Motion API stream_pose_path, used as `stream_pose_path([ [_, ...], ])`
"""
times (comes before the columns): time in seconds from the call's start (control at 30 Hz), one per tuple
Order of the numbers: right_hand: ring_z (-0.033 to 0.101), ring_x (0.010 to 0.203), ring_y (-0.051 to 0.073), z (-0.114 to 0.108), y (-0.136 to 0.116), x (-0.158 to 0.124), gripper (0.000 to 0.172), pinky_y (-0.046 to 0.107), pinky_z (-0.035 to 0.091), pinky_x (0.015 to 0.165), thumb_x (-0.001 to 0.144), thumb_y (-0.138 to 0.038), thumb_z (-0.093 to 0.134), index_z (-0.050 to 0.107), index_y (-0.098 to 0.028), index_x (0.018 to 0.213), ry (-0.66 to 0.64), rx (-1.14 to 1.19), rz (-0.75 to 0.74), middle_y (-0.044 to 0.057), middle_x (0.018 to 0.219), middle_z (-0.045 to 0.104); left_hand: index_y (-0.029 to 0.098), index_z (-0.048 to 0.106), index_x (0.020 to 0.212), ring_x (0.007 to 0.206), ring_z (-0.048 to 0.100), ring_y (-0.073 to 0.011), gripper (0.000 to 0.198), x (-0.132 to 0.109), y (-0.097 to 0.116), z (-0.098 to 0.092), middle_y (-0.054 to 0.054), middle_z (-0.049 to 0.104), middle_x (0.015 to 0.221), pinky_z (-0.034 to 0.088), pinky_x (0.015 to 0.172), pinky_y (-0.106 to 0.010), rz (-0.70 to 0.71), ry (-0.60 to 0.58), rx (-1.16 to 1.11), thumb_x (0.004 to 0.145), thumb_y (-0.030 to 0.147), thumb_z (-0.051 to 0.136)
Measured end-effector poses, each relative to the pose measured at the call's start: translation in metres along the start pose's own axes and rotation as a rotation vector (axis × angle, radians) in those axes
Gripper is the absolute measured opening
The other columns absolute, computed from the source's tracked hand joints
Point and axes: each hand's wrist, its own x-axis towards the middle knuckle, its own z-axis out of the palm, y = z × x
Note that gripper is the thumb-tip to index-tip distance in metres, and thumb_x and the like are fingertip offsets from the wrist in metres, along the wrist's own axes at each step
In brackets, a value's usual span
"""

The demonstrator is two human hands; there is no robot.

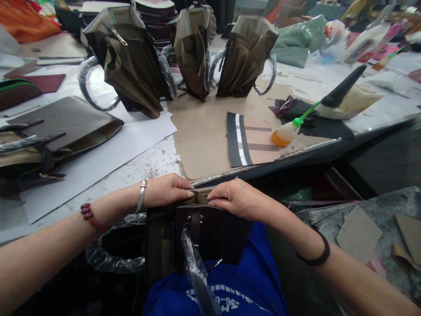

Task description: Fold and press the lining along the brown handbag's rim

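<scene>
A dark handbag (217,232) rests against my lap, its top edge near the table front. Clear film covers its handle (194,263), which hangs down toward me. My left hand (169,189) is closed on the left part of the bag's upper edge, thumb and fingers pinching it. On the right part of the same edge, my right hand (235,198) pinches with thumb and forefinger. Between the hands a strip of brown lining (199,199) shows. The inside of the bag is mostly hidden.
Several unfinished bags (131,61) with brown linings stand at the back of the table. A grey bag (66,127) lies at left. A glue bottle (284,133) with a green spout stands by a striped panel (253,140). Leather scraps (360,232) lie at lower right.
</scene>
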Motion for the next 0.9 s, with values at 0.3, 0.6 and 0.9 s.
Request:
stream_pose_path([
  [0.3,0.053,0.067,0.012,-0.0006,-0.0032,-0.0050,0.014,0.020,0.034,0.060,0.081,-0.019,0.051,0.065,-0.018,0.083,-0.024,0.060,-0.015,0.000,0.075,0.063,0.014,0.062,0.085,0.068,0.055,-0.0165,0.036,-0.0009,0.0030,0.0013,0.000,0.063,0.073,0.041,0.060,-0.022,0.015,-0.033,-0.025,0.069,0.043,0.049],
  [0.6,0.053,0.063,0.013,0.0035,-0.0056,-0.0028,0.019,0.022,0.032,0.055,0.081,-0.029,0.049,0.063,-0.019,0.073,0.135,-0.120,0.281,0.001,0.068,0.061,0.014,0.060,0.081,0.069,0.056,-0.0171,0.033,-0.0036,-0.0001,0.0008,-0.001,0.063,0.074,0.041,0.059,-0.023,0.007,-0.032,-0.042,0.071,0.043,0.049],
  [0.9,0.053,0.063,0.015,0.0027,-0.0090,-0.0001,0.021,0.023,0.032,0.054,0.080,-0.037,0.050,0.063,-0.022,0.072,0.151,-0.184,0.421,0.001,0.067,0.061,0.014,0.058,0.076,0.070,0.057,-0.0184,0.031,-0.0035,0.0015,0.0015,-0.002,0.063,0.074,0.042,0.059,-0.024,-0.019,-0.051,-0.097,0.070,0.043,0.049],
])
